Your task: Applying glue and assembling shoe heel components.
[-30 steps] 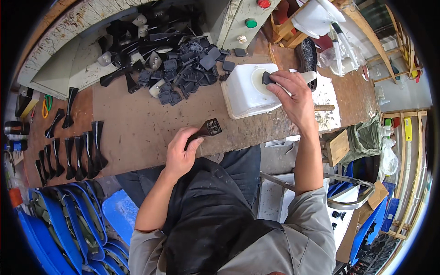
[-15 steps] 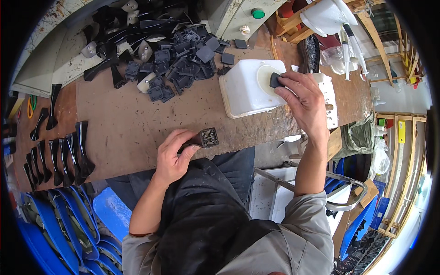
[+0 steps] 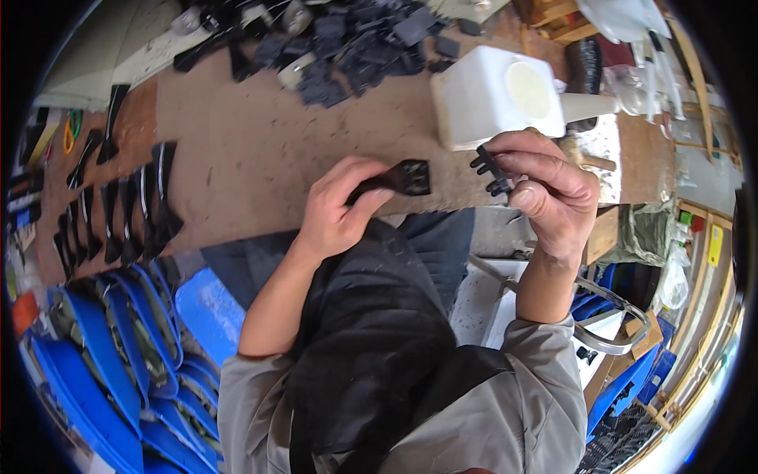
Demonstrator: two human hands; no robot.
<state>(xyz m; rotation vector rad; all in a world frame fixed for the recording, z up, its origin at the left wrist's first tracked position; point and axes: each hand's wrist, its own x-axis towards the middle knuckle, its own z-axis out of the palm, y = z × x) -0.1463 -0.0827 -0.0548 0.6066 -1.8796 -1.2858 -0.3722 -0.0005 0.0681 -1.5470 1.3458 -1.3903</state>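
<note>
My left hand (image 3: 339, 205) is closed round a glossy black, flared leg (image 3: 412, 178), holding it near the bench's front edge. The leg's square hollow end points right. In my right hand (image 3: 557, 189), a black plastic end plug (image 3: 491, 172) is pinched between thumb and fingers, its pegs facing left toward the leg. A small gap separates plug and leg. Just beyond my right hand lies a white plastic jug (image 3: 482, 99) with a pale round patch on its side and a tapering spout to the right.
Dark square plugs (image 3: 355, 51) lie heaped at the back of the bench (image 3: 245, 142). Several black legs (image 3: 129, 213) stand in a row at the left. Stacked blue curved shells (image 3: 95, 332) are below left, and a metal-framed chair (image 3: 616, 344) is below right.
My right hand has drawn the plug away from the jug's round patch and turned its pegs toward the leg. My left hand has tilted the leg. The whole view has shifted.
</note>
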